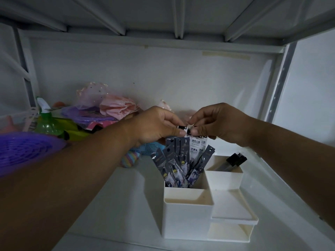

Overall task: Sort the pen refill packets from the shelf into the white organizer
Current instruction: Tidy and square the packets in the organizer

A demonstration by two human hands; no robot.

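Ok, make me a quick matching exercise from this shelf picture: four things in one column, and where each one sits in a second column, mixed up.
Things:
1. white refill packet
2. dark refill packets
3. purple basket
4. green spray bottle

Places:
A. far left edge, nearest the camera
B. pinched at its top by left hand and right hand
C. standing in the rear left compartment of the white organizer
D. at the left, behind the basket

Pairs: 1-B, 2-C, 3-A, 4-D
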